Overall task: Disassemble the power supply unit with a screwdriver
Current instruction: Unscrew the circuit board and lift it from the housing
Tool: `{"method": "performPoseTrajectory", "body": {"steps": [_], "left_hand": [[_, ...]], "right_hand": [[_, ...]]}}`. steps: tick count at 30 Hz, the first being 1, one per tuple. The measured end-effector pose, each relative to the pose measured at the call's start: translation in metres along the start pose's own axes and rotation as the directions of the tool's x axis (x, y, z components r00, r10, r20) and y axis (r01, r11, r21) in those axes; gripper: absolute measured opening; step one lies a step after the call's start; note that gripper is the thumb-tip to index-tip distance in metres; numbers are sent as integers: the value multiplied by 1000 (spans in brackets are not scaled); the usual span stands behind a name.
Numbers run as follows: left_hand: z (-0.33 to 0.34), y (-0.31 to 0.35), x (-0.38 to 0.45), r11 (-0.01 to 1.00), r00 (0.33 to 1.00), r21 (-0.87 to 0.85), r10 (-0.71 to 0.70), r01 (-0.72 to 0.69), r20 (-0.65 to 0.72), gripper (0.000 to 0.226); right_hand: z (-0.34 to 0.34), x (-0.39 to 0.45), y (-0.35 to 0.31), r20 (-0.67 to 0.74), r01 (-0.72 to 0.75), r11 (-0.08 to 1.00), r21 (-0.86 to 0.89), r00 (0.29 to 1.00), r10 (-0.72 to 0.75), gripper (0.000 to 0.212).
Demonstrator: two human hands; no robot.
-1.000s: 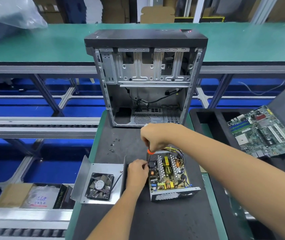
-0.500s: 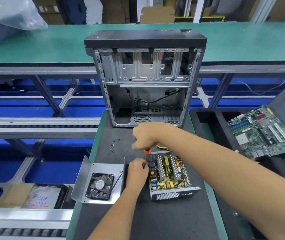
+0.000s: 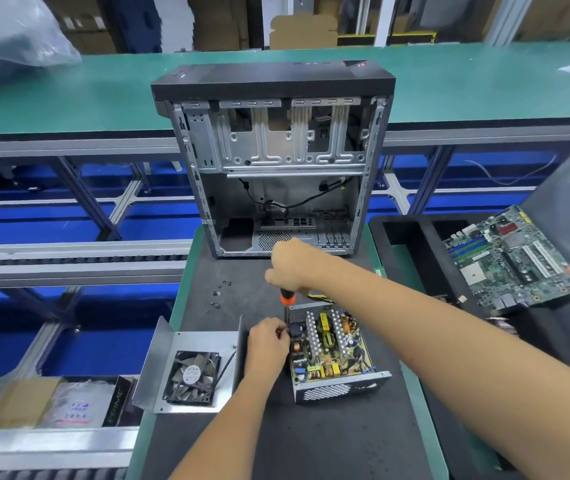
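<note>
Your right hand (image 3: 288,268) grips the screwdriver (image 3: 287,304) near-upright, tip down at 6 o'clock into the power supply's (image 3: 332,351) far-left corner, where your left hand (image 3: 266,344) pinches.

Bright, even light; warped edges.

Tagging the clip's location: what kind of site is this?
Likely an electronics teardown line: green conveyor belt, stripped PC case, loose motherboard, opened power supply unit on the bench.
</note>
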State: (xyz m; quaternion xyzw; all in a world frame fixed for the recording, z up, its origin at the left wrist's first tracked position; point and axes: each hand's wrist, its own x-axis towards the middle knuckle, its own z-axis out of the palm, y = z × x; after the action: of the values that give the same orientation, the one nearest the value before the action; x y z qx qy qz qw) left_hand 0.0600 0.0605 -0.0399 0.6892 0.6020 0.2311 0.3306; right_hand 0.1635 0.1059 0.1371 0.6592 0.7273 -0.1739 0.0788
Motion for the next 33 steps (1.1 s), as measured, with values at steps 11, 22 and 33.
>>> {"method": "performPoseTrajectory", "body": {"steps": [11,22,33], "left_hand": [[-1,2,-2,998,999,-50,-42,42,-5,12],[-1,2,-2,968,988,-196,-157,156,13,14],[-1,10,-2,878,947,-358,-314,319,72,17]], "right_hand": [[-13,2,0,114,159,972,-174,983,-141,37],[-16,-9,4,151,414,858,-304,910,-386,26],[-9,-14,-5,115,222,939,-264,973,-198,26]]}}
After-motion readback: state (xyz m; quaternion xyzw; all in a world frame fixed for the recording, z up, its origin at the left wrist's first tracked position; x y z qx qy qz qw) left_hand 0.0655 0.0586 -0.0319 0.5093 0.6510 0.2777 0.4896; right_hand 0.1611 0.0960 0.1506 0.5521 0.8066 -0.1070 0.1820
